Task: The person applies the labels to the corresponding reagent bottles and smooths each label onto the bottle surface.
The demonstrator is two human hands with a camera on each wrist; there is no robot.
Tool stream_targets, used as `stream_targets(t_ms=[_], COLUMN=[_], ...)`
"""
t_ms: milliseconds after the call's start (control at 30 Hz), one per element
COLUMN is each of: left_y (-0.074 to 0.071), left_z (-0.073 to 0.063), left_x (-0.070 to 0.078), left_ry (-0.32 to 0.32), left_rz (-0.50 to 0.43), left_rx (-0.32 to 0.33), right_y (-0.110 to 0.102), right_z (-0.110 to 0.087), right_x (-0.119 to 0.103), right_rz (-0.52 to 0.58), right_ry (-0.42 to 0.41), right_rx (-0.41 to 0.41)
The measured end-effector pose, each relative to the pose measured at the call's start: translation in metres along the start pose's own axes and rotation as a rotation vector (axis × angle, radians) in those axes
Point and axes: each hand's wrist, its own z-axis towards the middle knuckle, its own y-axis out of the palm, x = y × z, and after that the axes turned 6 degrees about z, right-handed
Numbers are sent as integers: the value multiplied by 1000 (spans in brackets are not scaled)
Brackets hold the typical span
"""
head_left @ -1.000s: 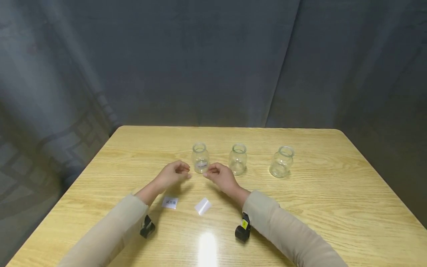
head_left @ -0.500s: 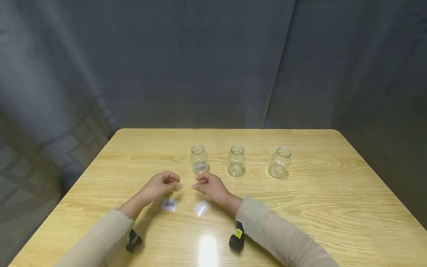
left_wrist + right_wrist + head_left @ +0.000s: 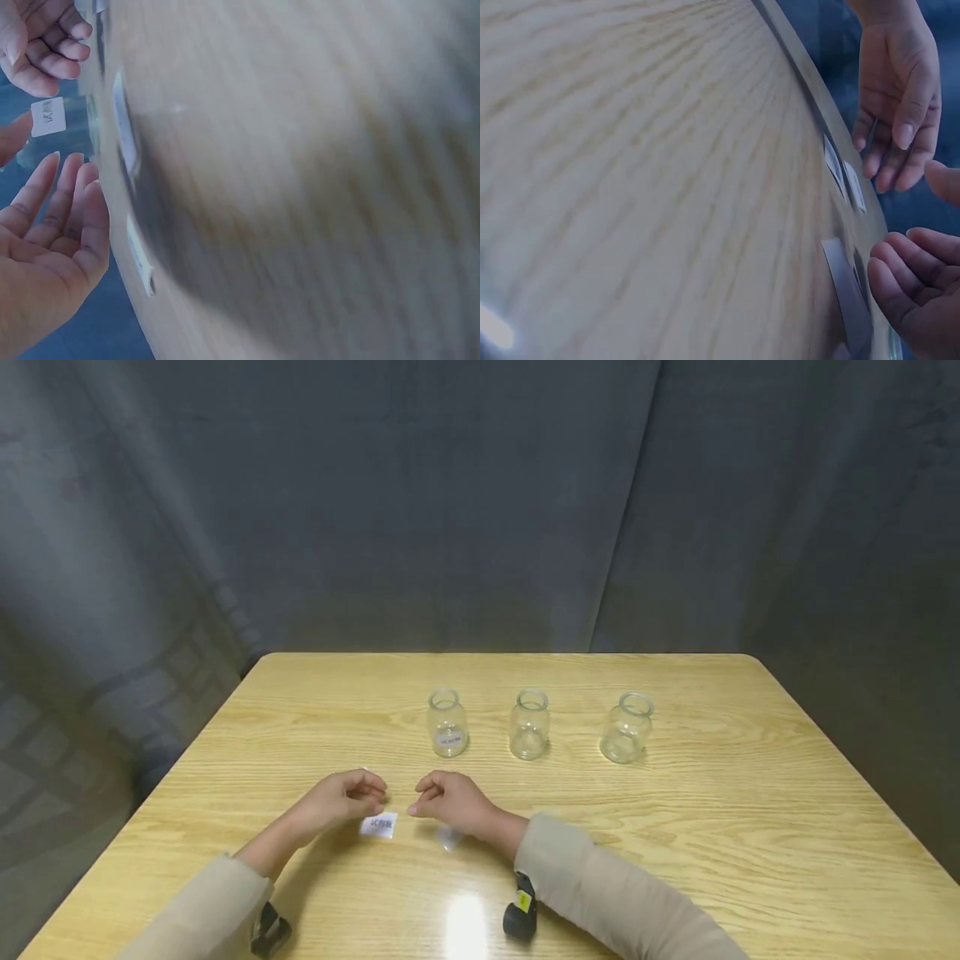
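My left hand [image 3: 341, 797] hovers over the table with loosely bent fingers and nothing in them. Just below its fingertips lies a white label [image 3: 380, 825] with printed characters. My right hand [image 3: 459, 803] faces it, also holding nothing, and partly covers a second white label [image 3: 448, 838] on the table. Behind the hands stands a clear glass jar [image 3: 444, 718] with a printed label [image 3: 49, 116] on its front. In the right wrist view, two label pieces [image 3: 853, 186] lie by the left hand's fingertips and another label [image 3: 847, 300] near the right hand.
Two more clear glass jars, one in the middle [image 3: 529, 727] and one at the right [image 3: 627, 731], stand in a row with the labelled jar on the wooden table [image 3: 720, 843]. A dark grey curtain [image 3: 450, 510] hangs behind the table.
Both hands have drawn back from the labelled jar toward the front of the table, closer to the loose labels. The jars stay where they stood.
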Motion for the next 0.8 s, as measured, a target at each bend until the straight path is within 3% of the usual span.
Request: stream_targets(t_ms=[367,800], left_y=[1,-2], left_z=[-7,-7], left_x=[-13,-21], left_ry=[12,-13], left_rz=[-7,62], left_rx=[-38,14], right_y=[16,26], right_z=[1,8], right_x=[-4,-8], right_rz=[-114,-322], right_ry=[-4,-97], right_rx=[-57,-53])
